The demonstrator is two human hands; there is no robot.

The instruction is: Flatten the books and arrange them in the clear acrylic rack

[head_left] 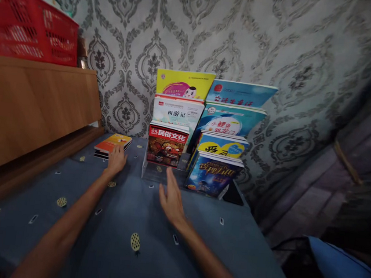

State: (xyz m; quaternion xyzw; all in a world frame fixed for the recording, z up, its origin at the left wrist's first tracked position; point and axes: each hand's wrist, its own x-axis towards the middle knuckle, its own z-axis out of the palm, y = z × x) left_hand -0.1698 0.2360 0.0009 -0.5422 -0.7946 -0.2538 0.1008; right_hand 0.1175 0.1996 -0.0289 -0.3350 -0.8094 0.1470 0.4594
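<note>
My left hand (117,160) is at the right front corner of a small stack of books, its fingers touching the orange book (110,143) on top; its thumb is hard to make out. My right hand (172,197) is open and holds nothing, fingers pointing up, just in front of a clear stepped book stand (155,171). On the stand's lowest left step stands a red book (166,148), with a white book (177,111) and a yellow book (184,83) behind it. The right column holds a dark blue book (213,175) in front of several others.
The blue patterned tablecloth (111,246) lies under everything. A wooden cabinet (36,110) at the left carries a red basket (34,26). Behind the stand is a patterned wall (197,29). A dark flat object (234,194) lies right of the stand, and a curtain (329,154) hangs beyond.
</note>
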